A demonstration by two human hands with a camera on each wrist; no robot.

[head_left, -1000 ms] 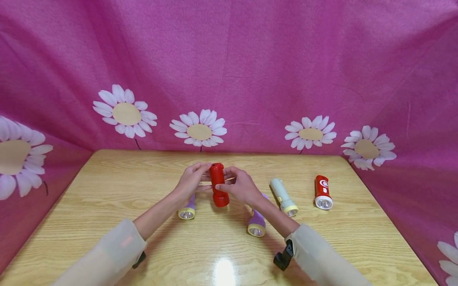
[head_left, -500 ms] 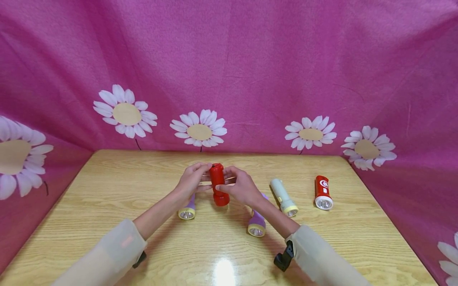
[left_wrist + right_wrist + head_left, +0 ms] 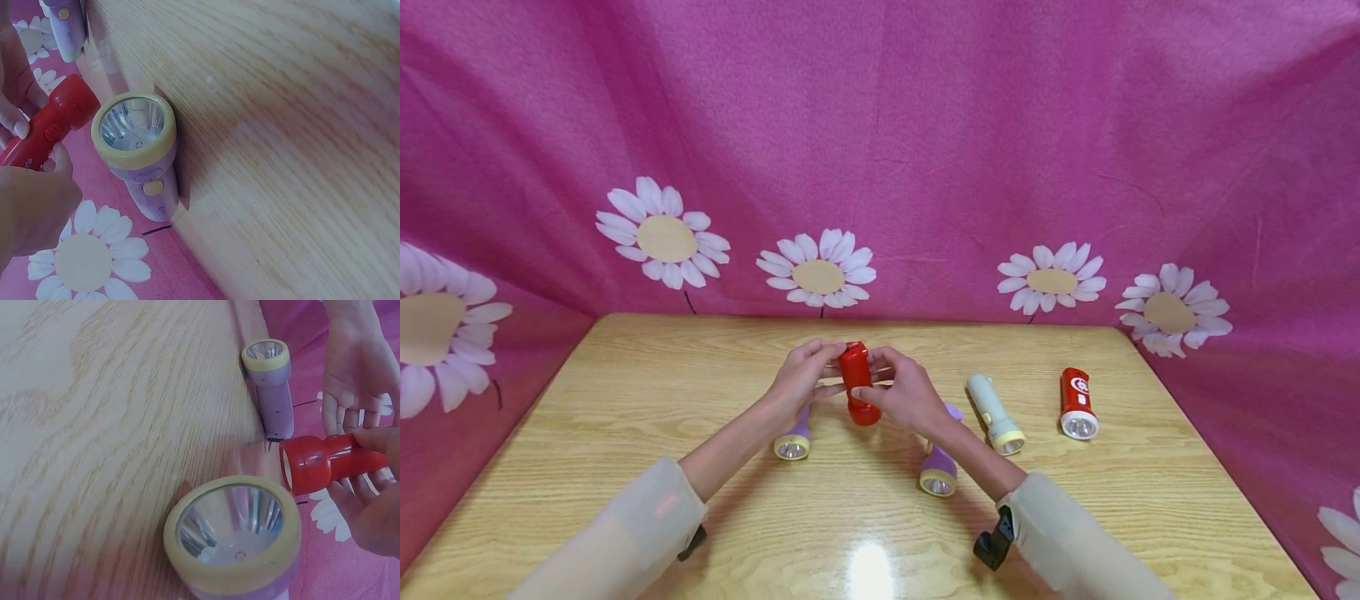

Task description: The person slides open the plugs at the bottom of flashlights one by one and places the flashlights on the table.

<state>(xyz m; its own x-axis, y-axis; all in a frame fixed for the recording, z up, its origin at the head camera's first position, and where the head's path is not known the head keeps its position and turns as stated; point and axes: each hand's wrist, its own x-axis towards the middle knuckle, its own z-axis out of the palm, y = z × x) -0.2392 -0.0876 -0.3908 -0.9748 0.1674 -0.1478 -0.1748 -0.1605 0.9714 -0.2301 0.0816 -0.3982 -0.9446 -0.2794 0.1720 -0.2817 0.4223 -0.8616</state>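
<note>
Between my two hands a red flashlight (image 3: 856, 377) is held above the table, its wide head downward and towards me. My right hand (image 3: 908, 390) grips its body, thumb across the front and fingers behind. The left hand (image 3: 799, 379) holds the tail end, thumb at the top edge and other fingers stretched along the side. In the right wrist view the red flashlight's head (image 3: 306, 464) points left, its lens barely visible. A purple flashlight (image 3: 793, 440) with a yellow rim lies under my left hand; another purple flashlight (image 3: 938, 463) is partly hidden by my right forearm.
A pale green flashlight (image 3: 990, 408) with a yellow rim lies right of my right hand. Further right lies a red flashlight with a white rim (image 3: 1078, 408). The wooden table (image 3: 715, 525) ends at a pink flowered cloth (image 3: 925, 167) behind and at the sides.
The held red flashlight has tilted slightly, its head rising a little. Both hands keep almost the same place; the flashlights on the table have not moved.
</note>
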